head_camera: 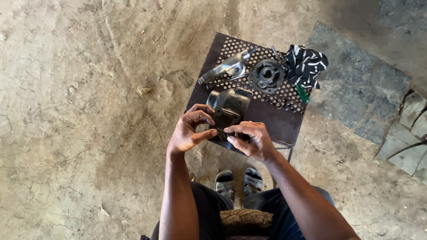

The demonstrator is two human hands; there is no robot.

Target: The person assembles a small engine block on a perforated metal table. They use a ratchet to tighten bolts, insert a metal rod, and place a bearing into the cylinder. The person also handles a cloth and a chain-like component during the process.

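Both hands, left (189,129) and right (249,138), pinch 1 small dark part (221,132) over the table's (271,122) near edge, its long axis left-right. Housing (230,106) just behind; bare floor (66,111) left.

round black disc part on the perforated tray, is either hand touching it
No, the round black disc part lies alone on the perforated tray, while the left hand and right hand grip a dark metal housing nearer the person.
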